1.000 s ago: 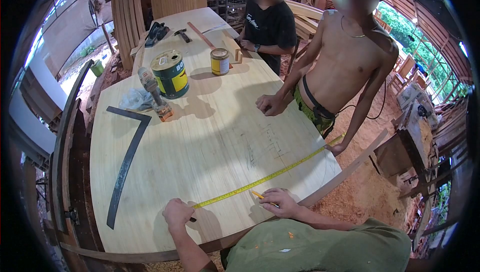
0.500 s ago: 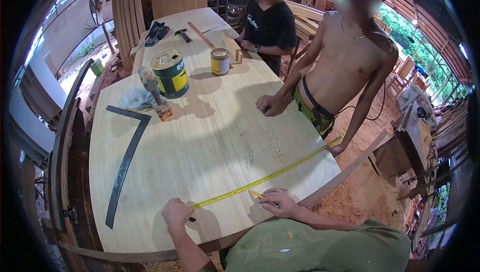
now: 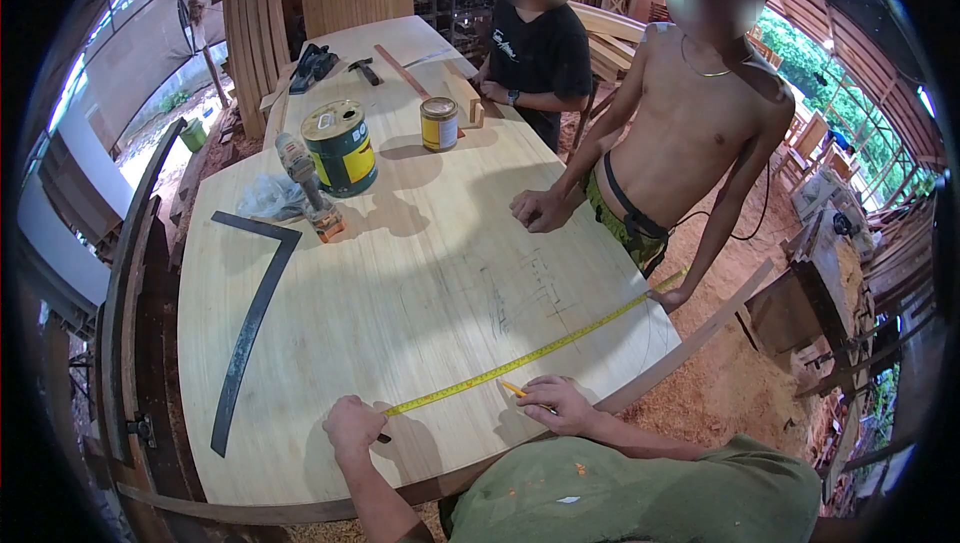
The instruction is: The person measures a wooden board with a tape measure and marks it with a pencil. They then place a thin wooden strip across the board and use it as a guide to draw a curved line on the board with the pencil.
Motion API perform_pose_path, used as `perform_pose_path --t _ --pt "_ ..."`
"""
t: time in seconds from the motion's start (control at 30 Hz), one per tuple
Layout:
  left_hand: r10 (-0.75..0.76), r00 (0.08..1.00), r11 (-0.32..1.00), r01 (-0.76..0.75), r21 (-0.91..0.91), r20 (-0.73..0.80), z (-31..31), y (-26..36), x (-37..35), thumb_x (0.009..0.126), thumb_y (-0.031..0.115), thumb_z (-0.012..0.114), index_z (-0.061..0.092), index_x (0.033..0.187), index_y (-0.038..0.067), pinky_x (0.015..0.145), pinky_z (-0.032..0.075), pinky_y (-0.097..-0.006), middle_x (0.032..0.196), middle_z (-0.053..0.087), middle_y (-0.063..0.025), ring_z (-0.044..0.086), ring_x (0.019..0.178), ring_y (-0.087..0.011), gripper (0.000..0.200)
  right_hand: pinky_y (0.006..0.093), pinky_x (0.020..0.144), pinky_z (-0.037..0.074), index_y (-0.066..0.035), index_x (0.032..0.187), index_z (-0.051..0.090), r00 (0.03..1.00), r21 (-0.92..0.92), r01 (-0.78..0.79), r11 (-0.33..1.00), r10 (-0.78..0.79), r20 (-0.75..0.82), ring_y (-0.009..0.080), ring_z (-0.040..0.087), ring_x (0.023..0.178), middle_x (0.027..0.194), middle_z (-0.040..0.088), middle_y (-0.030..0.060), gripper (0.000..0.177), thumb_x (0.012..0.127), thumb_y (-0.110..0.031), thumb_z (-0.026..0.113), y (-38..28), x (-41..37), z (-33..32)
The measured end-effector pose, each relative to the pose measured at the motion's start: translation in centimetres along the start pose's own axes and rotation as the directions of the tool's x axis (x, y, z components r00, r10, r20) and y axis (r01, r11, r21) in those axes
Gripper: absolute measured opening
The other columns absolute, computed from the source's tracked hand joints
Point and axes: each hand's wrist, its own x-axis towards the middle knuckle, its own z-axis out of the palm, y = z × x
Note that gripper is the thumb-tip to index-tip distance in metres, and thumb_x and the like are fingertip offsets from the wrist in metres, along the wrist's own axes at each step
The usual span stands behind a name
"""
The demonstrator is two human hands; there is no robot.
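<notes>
A yellow tape measure is stretched across the pale wooden board. My left hand is closed around its near end, and a dark bit of the case shows below the fingers. In my right hand is a yellow pencil, its tip close to the tape's lower edge. A co-worker's hand is at the tape's far end by the board's right edge. Faint pencil lines mark the wood above the tape. A dark carpenter's square lies to the left of my left hand.
A cordless drill, a large green-yellow can and a small can stand farther up the board. A hammer and a power planer lie behind them. Two people stand along the right side, one with a fist on the board.
</notes>
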Motion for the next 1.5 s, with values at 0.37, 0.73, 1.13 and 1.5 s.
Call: perform_pose_path --t 0.37,0.73,1.13,1.5 --pt "0.03 0.998 0.999 -0.032 -0.029 -0.062 -0.1 0.1 -0.3 0.068 0.032 0.083 0.074 0.089 0.004 0.084 0.057 -0.044 0.09 0.074 -0.0185 0.072 0.091 -0.0364 0.036 0.0443 0.097 0.05 -0.008 0.111 0.075 1.0 -0.002 -0.005 1.0 0.005 -0.002 0.0313 0.065 0.111 0.109 0.073 0.0103 0.023 0.094 -0.023 0.07 -0.2 0.0 -0.1" --pt "0.033 0.998 0.999 -0.033 0.008 -0.051 -0.5 0.4 -0.6 0.068 0.034 0.084 0.075 0.089 0.005 0.084 0.057 -0.0415 0.089 0.075 -0.0163 0.073 0.09 -0.033 0.037 0.0443 0.098 0.05 -0.007 0.111 0.075 1.0 0.02 -0.011 1.0 0.011 -0.005 0.0316 0.065 0.112 0.109 0.074 0.0105 0.024 0.094 -0.023 0.07 -0.2 0.0 -0.1" --pt "0.042 0.996 0.999 -0.044 -0.021 -0.081 -0.5 0.4 -0.9 0.067 0.03 0.083 0.075 0.088 0.005 0.084 0.057 -0.0424 0.089 0.075 -0.0182 0.072 0.09 -0.0354 0.034 0.045 0.098 0.049 -0.007 0.11 0.075 1.0 0.018 -0.011 1.0 0.011 0.002 0.0319 0.065 0.111 0.108 0.074 0.0103 0.024 0.093 -0.023 0.07 0.1 0.0 0.0" --pt "0.034 0.997 0.999 -0.034 -0.002 -0.064 -0.2 0.3 -0.6 0.067 0.032 0.084 0.075 0.09 0.004 0.087 0.055 -0.0436 0.093 0.075 -0.0174 0.072 0.093 -0.0348 0.037 0.0447 0.097 0.05 -0.007 0.109 0.075 1.0 0.009 -0.005 1.0 0.005 -0.012 0.0312 0.066 0.111 0.107 0.074 0.01 0.023 0.093 -0.023 0.071 -0.2 0.0 -0.1"
